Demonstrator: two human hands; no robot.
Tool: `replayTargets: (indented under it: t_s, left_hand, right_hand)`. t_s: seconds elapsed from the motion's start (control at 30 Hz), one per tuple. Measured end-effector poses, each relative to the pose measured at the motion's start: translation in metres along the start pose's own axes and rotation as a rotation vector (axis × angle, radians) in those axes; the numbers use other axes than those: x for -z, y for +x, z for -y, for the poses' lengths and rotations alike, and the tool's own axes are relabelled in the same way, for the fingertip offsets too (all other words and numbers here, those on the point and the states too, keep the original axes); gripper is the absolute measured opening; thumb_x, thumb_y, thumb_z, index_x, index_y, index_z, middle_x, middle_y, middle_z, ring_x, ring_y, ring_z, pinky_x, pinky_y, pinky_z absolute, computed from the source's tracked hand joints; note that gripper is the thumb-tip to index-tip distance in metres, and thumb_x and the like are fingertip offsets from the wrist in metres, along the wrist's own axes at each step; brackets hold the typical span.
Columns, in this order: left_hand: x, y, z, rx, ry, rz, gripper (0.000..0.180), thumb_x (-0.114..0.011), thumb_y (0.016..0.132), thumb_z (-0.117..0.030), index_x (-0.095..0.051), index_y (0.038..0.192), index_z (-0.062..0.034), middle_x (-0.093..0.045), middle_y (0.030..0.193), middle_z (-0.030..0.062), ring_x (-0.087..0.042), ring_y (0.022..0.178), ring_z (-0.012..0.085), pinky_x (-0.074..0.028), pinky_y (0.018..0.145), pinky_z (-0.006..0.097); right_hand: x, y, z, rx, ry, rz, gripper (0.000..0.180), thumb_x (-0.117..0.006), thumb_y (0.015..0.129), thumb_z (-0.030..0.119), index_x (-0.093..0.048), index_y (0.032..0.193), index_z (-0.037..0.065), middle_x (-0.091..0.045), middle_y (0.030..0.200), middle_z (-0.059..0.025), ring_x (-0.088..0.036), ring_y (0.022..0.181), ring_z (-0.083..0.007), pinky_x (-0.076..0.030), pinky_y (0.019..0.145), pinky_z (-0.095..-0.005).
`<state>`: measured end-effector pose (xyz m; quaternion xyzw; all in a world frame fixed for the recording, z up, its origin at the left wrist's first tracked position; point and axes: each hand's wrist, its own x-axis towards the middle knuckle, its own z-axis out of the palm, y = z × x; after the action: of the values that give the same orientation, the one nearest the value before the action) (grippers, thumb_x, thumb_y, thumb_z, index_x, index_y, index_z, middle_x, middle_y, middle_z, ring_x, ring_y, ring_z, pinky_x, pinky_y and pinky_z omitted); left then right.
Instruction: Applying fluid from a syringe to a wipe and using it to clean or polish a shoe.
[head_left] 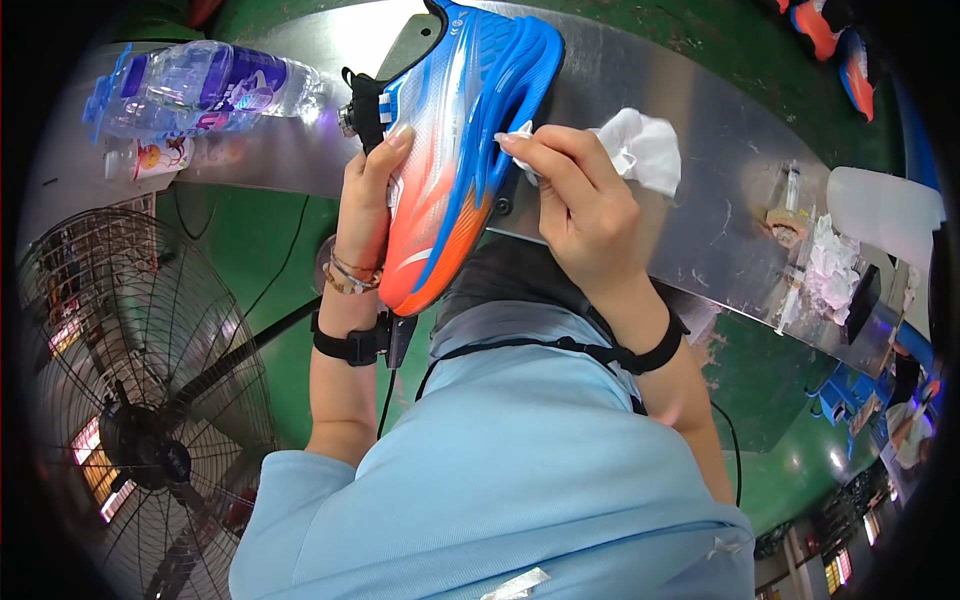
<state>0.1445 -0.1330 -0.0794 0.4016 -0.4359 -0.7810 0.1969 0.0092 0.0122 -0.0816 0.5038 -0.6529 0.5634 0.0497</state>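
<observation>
Between bottles (180,88) and crumpled tissue (832,268), left hand (368,198) around shoe (450,160), right hand (588,205) tight around white cloth (645,152).

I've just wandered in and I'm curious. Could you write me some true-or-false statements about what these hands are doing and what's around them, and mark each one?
1. The left hand holds a shoe. True.
2. The right hand is empty. False: it pinches what looks like white cloth by the shoe's side.
3. The shoe's toe points toward the person's body. True.
4. A large fan is on the person's right. False: it is on the left.
5. Plastic bottles are to the left of the shoe. True.
6. The person's shirt is red. False: it is light blue.
</observation>
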Motion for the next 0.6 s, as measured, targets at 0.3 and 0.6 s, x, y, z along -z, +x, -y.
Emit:
replayTargets:
  t_s: [0.3, 0.6]
  left_hand:
    - [0.01, 0.005, 0.005, -0.014, 0.009, 0.001, 0.033, -0.06, 0.086, -0.027, -0.061, 0.095, 0.0044, -0.064, 0.085, 0.0063, -0.06, 0.071, 0.0092, -0.047, 0.064, 0.023]
    - [0.007, 0.007, 0.007, -0.048, 0.078, -0.003, 0.033, -0.061, 0.085, -0.029, -0.062, 0.091, 0.0036, -0.062, 0.08, 0.003, -0.056, 0.07, 0.0069, -0.045, 0.064, 0.023]
  right_hand:
    - [0.011, 0.012, 0.014, -0.293, 0.009, -0.133, 0.024, -0.059, 0.08, -0.009, -0.068, 0.097, 0.006, -0.061, 0.086, -0.0087, -0.06, 0.067, -0.0189, -0.049, 0.058, -0.0282]
    - [0.0, -0.019, 0.015, -0.115, 0.025, -0.011, 0.035, -0.06, 0.075, -0.011, -0.066, 0.106, 0.004, -0.06, 0.086, -0.0094, -0.061, 0.071, -0.0217, -0.051, 0.062, -0.0298]
